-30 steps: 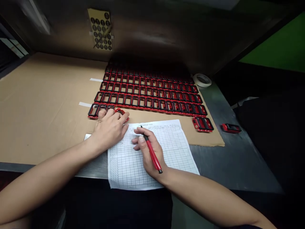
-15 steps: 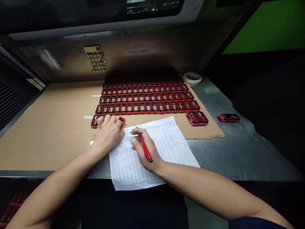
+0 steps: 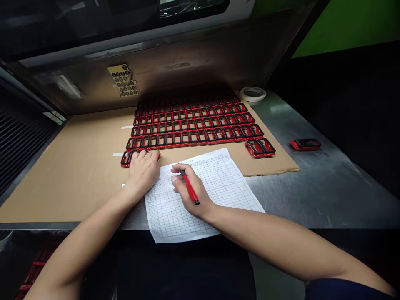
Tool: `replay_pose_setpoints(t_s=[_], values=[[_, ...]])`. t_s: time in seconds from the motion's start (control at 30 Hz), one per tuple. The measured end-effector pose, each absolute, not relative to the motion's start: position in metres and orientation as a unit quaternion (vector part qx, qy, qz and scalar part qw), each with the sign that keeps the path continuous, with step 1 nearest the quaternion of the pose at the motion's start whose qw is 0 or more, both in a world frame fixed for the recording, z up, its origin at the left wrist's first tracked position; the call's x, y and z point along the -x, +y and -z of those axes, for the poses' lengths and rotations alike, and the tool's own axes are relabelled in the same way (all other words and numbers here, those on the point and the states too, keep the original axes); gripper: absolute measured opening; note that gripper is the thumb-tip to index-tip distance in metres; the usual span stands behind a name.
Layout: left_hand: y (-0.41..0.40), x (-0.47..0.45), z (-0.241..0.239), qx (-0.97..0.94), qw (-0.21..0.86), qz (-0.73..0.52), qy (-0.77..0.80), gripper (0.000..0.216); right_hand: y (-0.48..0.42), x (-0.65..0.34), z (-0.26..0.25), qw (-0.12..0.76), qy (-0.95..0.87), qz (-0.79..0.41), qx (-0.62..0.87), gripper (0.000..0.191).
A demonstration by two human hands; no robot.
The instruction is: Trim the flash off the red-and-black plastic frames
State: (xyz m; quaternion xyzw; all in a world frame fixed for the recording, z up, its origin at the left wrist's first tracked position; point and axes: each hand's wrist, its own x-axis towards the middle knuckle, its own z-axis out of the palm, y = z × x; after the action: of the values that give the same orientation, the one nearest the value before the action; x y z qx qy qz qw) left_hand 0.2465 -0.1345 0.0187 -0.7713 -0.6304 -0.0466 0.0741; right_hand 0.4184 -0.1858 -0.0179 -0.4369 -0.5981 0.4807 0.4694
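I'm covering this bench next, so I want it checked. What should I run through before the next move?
1. Red pen held in the right hand, tip at the printed grid form: ok.
2. Entries on the form legible: cannot tell, too small.
3. Left hand with fingers on the near row of black-and-red frames, gripping one: cannot tell.
4. Frames in straight rows on the cardboard sheet: ok.
5. Loose frame on the steel bench, off the cardboard: not ok.
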Motion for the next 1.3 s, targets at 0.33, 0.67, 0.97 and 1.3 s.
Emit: replay_pose_setpoints(t_s=[0.33, 0.67, 0.97, 1.3], values=[[-0.118, -0.241, -0.027, 0.734, -0.06, 0.08, -0.672, 0.026, -0.187, -0.419, 0.021, 0.467, -0.59, -0.491, 0.44, 0.025], [-0.122, -0.251, -0.03, 0.712, -0.03, 0.059, -0.699, 0.03, -0.186, -0.417, 0.017, 0.459, -0.603, -0.482, 0.441, 0.024], [-0.123, -0.254, -0.03, 0.713, 0.105, 0.019, -0.693, 0.053, -0.186, -0.419, 0.017, 0.456, -0.602, -0.483, 0.443, 0.023], [-0.123, -0.233, -0.033, 0.781, 0.089, -0.005, -0.619, 0.028, -0.187, -0.42, 0.019, 0.444, -0.597, -0.497, 0.448, 0.024]])
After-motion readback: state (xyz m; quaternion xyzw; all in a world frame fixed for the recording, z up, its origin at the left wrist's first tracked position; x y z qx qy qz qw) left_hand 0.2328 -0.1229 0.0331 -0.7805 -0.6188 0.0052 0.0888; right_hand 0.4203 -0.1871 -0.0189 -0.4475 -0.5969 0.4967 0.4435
